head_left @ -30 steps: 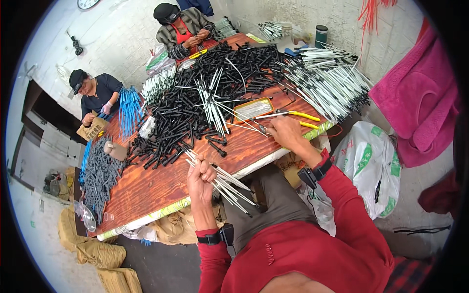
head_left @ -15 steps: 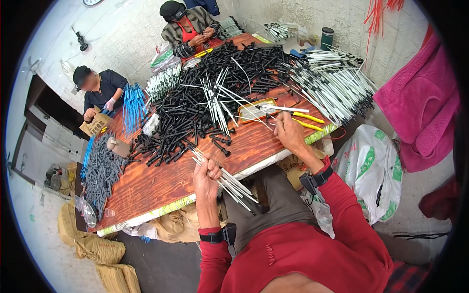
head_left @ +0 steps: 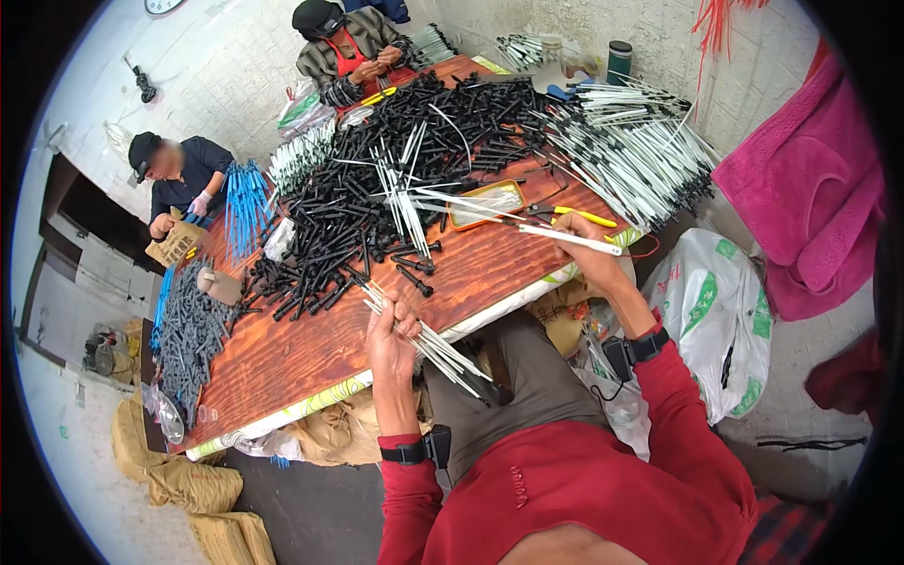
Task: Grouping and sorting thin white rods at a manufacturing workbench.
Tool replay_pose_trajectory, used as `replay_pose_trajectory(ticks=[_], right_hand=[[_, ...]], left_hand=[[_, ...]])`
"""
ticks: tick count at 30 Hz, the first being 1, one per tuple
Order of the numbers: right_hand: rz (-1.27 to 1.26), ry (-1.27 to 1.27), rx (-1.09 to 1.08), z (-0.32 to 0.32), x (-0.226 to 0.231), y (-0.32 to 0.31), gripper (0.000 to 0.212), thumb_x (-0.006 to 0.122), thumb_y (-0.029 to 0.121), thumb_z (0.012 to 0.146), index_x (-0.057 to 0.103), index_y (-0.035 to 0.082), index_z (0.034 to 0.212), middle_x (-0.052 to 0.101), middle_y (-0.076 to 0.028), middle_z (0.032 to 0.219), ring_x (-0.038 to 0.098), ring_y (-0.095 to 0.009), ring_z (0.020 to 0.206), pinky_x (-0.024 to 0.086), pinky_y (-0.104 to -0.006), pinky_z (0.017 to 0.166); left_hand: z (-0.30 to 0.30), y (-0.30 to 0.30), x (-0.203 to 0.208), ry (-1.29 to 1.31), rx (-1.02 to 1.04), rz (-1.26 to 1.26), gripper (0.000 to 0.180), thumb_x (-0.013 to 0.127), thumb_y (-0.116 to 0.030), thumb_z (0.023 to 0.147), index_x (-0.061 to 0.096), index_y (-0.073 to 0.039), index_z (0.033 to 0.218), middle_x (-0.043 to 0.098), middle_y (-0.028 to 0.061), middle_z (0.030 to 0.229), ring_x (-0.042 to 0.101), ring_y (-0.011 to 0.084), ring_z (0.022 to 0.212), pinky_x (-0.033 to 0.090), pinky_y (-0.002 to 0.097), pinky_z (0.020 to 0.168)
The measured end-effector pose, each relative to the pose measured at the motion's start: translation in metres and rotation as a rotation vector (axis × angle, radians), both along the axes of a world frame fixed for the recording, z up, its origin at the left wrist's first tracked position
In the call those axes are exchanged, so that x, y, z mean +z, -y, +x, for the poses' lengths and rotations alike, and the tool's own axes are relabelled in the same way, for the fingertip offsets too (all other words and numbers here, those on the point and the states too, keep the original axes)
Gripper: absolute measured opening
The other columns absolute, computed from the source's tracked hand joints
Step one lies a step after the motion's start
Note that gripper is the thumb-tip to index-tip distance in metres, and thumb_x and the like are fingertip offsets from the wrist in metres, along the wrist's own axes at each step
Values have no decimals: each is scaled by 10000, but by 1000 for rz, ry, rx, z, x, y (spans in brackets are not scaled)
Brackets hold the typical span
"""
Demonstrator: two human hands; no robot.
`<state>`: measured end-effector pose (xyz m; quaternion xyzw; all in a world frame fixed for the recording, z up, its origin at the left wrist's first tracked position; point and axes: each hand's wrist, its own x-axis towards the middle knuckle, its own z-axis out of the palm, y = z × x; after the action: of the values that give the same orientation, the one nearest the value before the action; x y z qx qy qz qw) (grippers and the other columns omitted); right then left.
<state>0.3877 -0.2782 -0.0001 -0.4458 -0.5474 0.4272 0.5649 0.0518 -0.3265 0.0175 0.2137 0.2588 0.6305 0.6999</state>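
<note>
My left hand is closed round a bundle of thin white rods with black ends, above the table's front edge. My right hand grips a slim white stick-like tool with a narrow dark tip pointing left; its exact kind I cannot make out. Just beyond that hand lie pliers with yellow handles. Left of them is a shallow yellow-orange tray holding small pale pieces. Loose white rods lie across a large heap of black plastic parts.
White rods with black ends are piled at the right, near a dark green flask. Grey parts and blue rods lie left. Two co-workers sit across. A white bag stands beside the table.
My right hand has drawn back slightly right and down, and the white tool has swung to point left across it. My left hand still holds its bundle.
</note>
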Motion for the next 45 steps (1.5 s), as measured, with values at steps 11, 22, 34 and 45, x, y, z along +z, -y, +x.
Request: replay_pose_trajectory(ticks=[11,22,34,45], right_hand=[[519,304,25,-51,44,46,86,525,82,997,583,22,1019,619,-12,875,581,-80,765,488,-253,677],[292,-7,43,-25,62,15,129,490,115,1026,553,34,1104,611,-25,937,594,-77,774,500,-227,714],[181,-320,311,-15,71,23,105,499,131,1021,561,56,1060,622,-24,949,590,-70,742,492,-227,684],[82,-128,652,-34,60,2,128,503,124,1006,568,52,1090,619,-5,940,583,-62,731,488,-228,697]], left_hand=[[-7,-4,11,88,41,37,164,453,-205,1049,540,-70,1083,478,7,781,381,63,590,316,205,505],[-52,50,13,-247,-186,244,167,461,-200,1043,546,-64,997,397,-30,642,310,44,506,263,205,456],[-89,74,3,-195,-60,21,163,502,-204,1017,541,-47,1035,439,-27,659,330,40,507,284,199,444],[-7,80,38,-317,-402,79,225,546,-226,1002,585,-21,1086,387,-55,639,293,17,506,244,181,460]])
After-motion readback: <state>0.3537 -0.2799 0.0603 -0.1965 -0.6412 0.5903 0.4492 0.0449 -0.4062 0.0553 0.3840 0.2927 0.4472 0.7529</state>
